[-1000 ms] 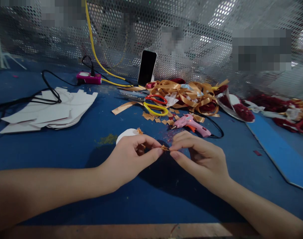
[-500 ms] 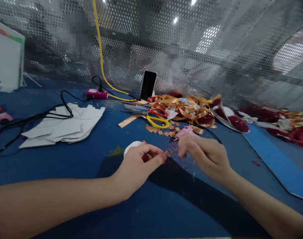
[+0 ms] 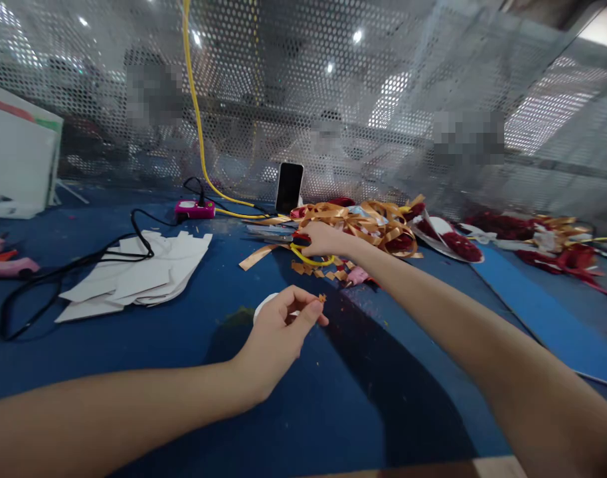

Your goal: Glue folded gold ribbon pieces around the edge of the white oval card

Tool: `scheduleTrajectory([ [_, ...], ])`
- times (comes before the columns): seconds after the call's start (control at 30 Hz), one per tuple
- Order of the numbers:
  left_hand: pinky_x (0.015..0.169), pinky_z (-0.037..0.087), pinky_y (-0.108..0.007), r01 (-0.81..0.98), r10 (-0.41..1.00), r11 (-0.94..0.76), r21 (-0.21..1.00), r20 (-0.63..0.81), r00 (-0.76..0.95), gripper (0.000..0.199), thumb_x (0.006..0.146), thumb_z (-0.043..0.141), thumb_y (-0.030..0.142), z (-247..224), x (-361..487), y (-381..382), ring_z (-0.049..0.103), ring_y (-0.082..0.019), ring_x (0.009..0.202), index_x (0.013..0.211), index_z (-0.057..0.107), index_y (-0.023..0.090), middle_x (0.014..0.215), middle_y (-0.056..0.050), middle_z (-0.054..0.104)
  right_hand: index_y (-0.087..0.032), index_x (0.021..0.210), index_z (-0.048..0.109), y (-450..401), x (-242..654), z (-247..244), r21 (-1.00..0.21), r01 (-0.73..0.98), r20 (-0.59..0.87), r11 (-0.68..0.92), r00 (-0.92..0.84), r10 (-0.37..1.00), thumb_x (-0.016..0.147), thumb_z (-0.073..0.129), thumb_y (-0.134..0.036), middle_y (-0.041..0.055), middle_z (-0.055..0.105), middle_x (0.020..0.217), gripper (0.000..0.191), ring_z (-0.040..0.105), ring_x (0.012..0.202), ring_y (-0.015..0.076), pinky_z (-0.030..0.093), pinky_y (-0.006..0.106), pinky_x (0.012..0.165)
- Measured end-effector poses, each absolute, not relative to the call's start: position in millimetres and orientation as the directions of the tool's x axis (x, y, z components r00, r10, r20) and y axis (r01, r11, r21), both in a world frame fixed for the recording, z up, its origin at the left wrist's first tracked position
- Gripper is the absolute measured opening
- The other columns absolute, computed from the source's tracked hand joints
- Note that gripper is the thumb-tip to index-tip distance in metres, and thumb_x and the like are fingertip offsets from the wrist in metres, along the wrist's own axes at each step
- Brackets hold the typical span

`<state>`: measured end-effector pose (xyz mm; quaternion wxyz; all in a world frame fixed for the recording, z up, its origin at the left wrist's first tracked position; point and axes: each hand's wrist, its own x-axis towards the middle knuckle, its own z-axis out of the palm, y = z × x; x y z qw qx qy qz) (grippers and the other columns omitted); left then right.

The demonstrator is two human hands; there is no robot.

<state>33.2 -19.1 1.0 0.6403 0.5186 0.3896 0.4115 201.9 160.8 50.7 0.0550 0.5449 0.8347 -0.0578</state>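
Between the thumb and forefinger of my left hand [image 3: 286, 325] is a small piece of orange ribbon [image 3: 322, 298]. A white disc [image 3: 260, 307] lies partly hidden behind that hand. My right hand [image 3: 319, 240] is at the handles of a pair of scissors [image 3: 311, 259], its fingers curled on the red and yellow loops. The scissors' blades point left on the blue table. Small cut orange squares [image 3: 319, 271] lie just in front of them. A pink glue gun [image 3: 356, 275] is partly covered by my right forearm.
Heaped orange ribbon [image 3: 378, 216] lies behind the right arm. White sheets [image 3: 144, 272], black cable and a pink power socket [image 3: 194, 210] are on the left. A phone [image 3: 289, 187] leans on the mesh. A blue board [image 3: 542, 312] lies right.
My right hand has moved from beside the glue gun up and left onto the scissors' handles. My left hand still pinches the ribbon piece. The view has shifted slightly.
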Motion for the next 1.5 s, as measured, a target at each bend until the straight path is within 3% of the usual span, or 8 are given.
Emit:
scheduleTrajectory([
  [0.23,0.044,0.031,-0.018,-0.124,0.922,0.109,0.986,-0.053,0.384,0.027,0.096,0.060,0.045,0.0,31.0,-20.8,0.037,-0.003,0.046,0.091,0.056,0.019,0.084,0.002,0.068,-0.017,0.127,0.061,165.5,192.6,59.3,0.045,0.925,-0.229,0.377,-0.357,0.905,0.096,0.063,-0.040,0.0094,0.064,0.127,0.039,0.065,0.108,0.0233,0.057,0.045,0.090],
  [0.5,0.045,0.032,-0.020,-0.115,0.913,0.064,0.991,-0.011,0.408,0.028,0.098,0.057,0.047,-1.6,29.2,-23.1,0.039,-0.004,0.047,0.094,0.055,0.020,0.084,0.002,0.069,-0.006,0.117,0.055,117.2,215.3,84.0,0.058,0.978,0.280,0.198,-0.207,0.938,0.088,0.066,-0.045,0.0205,0.063,0.114,0.050,0.062,0.102,0.0327,0.050,0.047,0.084],
  [0.67,0.053,0.040,-0.021,-0.064,0.914,-0.005,0.998,0.031,0.404,0.024,0.102,0.052,0.044,-1.5,31.0,-27.9,0.048,-0.007,0.060,0.097,0.055,0.021,0.092,0.000,0.068,-0.020,0.093,0.050,52.8,252.9,86.5,-0.017,0.960,0.351,0.280,-0.257,0.900,0.087,0.063,-0.053,0.0089,0.062,0.094,0.035,0.059,0.084,0.0232,0.046,0.035,0.073],
  [0.73,0.054,0.041,-0.021,-0.060,0.915,-0.030,0.998,0.051,0.401,0.022,0.104,0.048,0.041,-1.3,31.8,-29.8,0.050,-0.008,0.063,0.098,0.053,0.021,0.096,0.000,0.067,-0.023,0.088,0.045,23.9,266.7,77.2,-0.148,0.897,0.332,0.417,-0.352,0.875,0.089,0.060,-0.056,0.0043,0.059,0.085,0.036,0.055,0.072,0.0191,0.046,0.033,0.064],
  [0.8,0.054,0.041,-0.022,-0.082,0.912,-0.049,0.995,0.078,0.402,0.021,0.106,0.045,0.039,-1.4,32.2,-31.2,0.049,-0.007,0.063,0.099,0.051,0.021,0.097,0.000,0.065,-0.024,0.093,0.045,-1.1,277.6,63.6,-0.164,0.858,0.357,0.487,-0.409,0.840,0.092,0.055,-0.059,0.0038,0.057,0.084,0.036,0.054,0.069,0.0188,0.047,0.033,0.060],
  [0.97,0.053,0.042,-0.022,-0.119,0.912,-0.112,0.987,0.150,0.382,0.025,0.107,0.041,0.045,-4.4,29.4,-33.6,0.049,-0.006,0.062,0.101,0.048,0.022,0.092,0.002,0.058,-0.017,0.126,0.044,-30.5,288.2,28.9,0.078,0.823,0.467,0.563,-0.529,0.708,0.088,0.053,-0.070,0.0167,0.060,0.108,0.066,0.063,0.092,0.0317,0.053,0.042,0.070],
  [1.1,0.053,0.041,-0.020,-0.124,0.912,-0.162,0.979,0.196,0.361,0.023,0.108,0.039,0.044,-11.0,27.6,-35.4,0.048,-0.005,0.059,0.101,0.045,0.023,0.078,0.006,0.052,-0.014,0.113,0.048,-31.4,287.6,17.6,0.157,0.829,0.405,0.537,-0.550,0.731,0.087,0.052,-0.072,0.0156,0.059,0.097,0.064,0.062,0.083,0.0305,0.051,0.041,0.065],
  [1.5,0.052,0.038,-0.022,0.037,0.879,-0.304,0.952,0.265,0.397,0.018,0.110,0.038,0.034,-8.3,27.0,-33.2,0.042,-0.002,0.052,0.109,0.052,0.023,0.092,0.003,0.058,-0.023,0.095,0.039,-35.7,284.3,16.0,0.005,0.833,0.251,0.554,-0.537,0.805,0.087,0.056,-0.064,0.0017,0.056,0.074,0.045,0.056,0.059,0.0213,0.038,0.032,0.051],
])
